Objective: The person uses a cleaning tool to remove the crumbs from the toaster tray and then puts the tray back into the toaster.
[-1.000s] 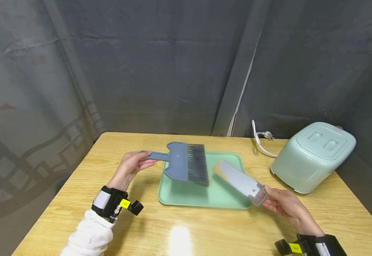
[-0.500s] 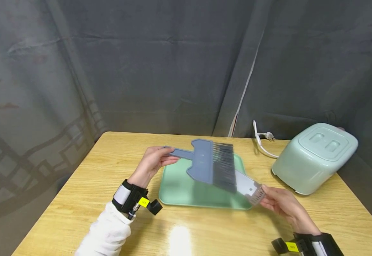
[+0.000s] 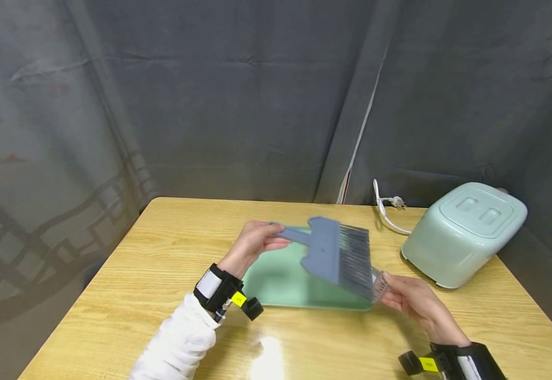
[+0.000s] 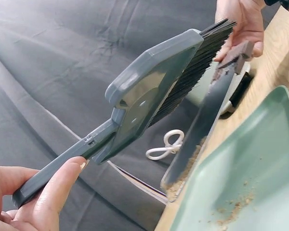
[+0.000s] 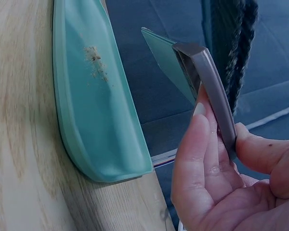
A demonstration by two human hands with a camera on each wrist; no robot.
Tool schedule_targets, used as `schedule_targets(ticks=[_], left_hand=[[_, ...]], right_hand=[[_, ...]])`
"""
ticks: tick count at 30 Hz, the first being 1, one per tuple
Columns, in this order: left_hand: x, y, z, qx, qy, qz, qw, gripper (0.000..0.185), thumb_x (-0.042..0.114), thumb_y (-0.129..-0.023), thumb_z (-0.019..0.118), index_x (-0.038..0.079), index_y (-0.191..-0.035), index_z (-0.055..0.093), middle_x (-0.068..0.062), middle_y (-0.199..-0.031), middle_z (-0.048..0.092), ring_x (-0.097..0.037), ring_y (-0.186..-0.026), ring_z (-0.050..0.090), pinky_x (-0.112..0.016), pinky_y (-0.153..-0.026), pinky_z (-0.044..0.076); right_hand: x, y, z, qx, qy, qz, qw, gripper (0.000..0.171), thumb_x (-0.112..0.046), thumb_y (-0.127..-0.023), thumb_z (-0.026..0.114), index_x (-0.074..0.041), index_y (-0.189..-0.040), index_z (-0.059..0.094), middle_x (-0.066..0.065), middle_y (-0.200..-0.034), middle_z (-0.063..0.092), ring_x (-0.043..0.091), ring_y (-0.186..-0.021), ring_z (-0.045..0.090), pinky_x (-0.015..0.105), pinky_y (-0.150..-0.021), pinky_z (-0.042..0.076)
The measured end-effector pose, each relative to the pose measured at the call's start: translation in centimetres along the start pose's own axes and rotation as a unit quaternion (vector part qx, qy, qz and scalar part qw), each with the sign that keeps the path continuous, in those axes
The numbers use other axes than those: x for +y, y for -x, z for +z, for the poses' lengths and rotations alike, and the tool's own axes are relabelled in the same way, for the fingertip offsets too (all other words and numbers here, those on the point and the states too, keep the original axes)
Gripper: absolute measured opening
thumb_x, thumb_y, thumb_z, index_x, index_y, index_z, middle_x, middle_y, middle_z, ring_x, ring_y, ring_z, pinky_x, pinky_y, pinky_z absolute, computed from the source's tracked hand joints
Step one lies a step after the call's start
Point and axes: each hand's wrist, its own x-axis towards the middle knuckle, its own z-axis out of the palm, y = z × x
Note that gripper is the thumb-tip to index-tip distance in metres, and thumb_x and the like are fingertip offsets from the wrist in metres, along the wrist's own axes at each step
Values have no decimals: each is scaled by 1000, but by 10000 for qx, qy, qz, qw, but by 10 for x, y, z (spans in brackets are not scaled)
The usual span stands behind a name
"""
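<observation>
My left hand [image 3: 253,244] pinches the handle of a blue-grey hand brush [image 3: 324,249] with dark bristles. In my right hand [image 3: 413,301] is the grey slotted end of a toaster crumb tray [image 4: 202,127], a flat metal plate. The brush is held over this plate and hides most of it in the head view. Brown crumbs [image 4: 185,175] lie at the plate's far end in the left wrist view. Below both is a green serving tray [image 3: 280,287], with a small pile of crumbs [image 5: 95,60] on it. A gap shows between bristles and plate in the left wrist view.
A pale green toaster [image 3: 466,232] stands at the right of the wooden table [image 3: 185,227]. Its white cord and plug [image 3: 396,201] lie behind it by the table's back edge. A grey curtain [image 3: 233,105] hangs behind the table.
My left hand has carried the brush to the right, from over the green tray's left side to over the crumb tray. The right hand has stayed nearly in place.
</observation>
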Motion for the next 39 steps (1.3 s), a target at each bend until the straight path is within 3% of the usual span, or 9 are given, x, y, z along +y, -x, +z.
schedule_targets(ticks=[10,15,39], left_hand=[[-11,-4,-4,128,-64,-57,9999,25,-6,-99,55,-24,-117,58,-18,-83,74,-12,-65,73,-26,-72,66],[-12,-6,-9,208,-59,-87,9997,24,-6,-99,56,-23,-116,59,-18,-82,74,-13,-64,73,-26,-71,66],[-10,-2,-36,564,-193,-59,9982,26,-4,-100,56,-22,-118,58,-24,-89,74,-14,-66,74,-26,-73,65]], right_hand=[[0,-2,1,116,170,27,9998,23,-14,-108,50,-6,-97,69,0,-86,72,8,-78,71,20,-76,64],[1,-2,0,-65,43,-58,10000,23,-11,-108,49,-9,-98,70,1,-87,72,9,-78,72,21,-76,64],[3,1,-7,120,18,121,9999,22,-11,-108,49,-2,-102,69,2,-88,71,10,-79,71,23,-78,64]])
